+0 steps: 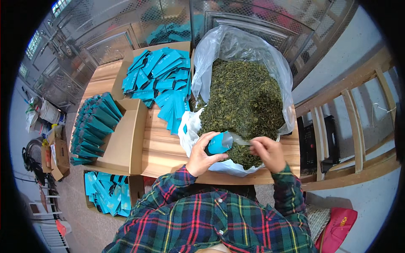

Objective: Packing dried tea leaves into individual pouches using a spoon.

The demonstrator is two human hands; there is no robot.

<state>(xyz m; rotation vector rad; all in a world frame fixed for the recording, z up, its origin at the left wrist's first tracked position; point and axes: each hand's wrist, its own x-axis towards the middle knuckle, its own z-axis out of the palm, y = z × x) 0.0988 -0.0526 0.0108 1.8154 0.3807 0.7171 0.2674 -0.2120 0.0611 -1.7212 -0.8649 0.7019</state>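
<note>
My left hand point(202, 155) holds a small blue pouch point(218, 144) with its silvery mouth spread wide, above the near edge of a heap of dried green leaves, which look like tea point(243, 95). The leaves lie in a large clear plastic bag point(202, 69). My right hand point(269, 153) grips the handle of a pale, translucent scoop or spoon point(239, 139), blurred, its far end at the pouch's mouth. Whether leaves are on it I cannot tell. A white plastic bag point(190, 126) is bunched beside my left hand.
Flat blue pouches point(167, 66) overfill a cardboard box at the back. Upright dark teal pouches point(95, 126) stand in rows in an open cardboard box point(136, 136) at the left. Below it, another box holds blue pouches point(107, 193). A wooden frame point(354, 123) stands right of the table.
</note>
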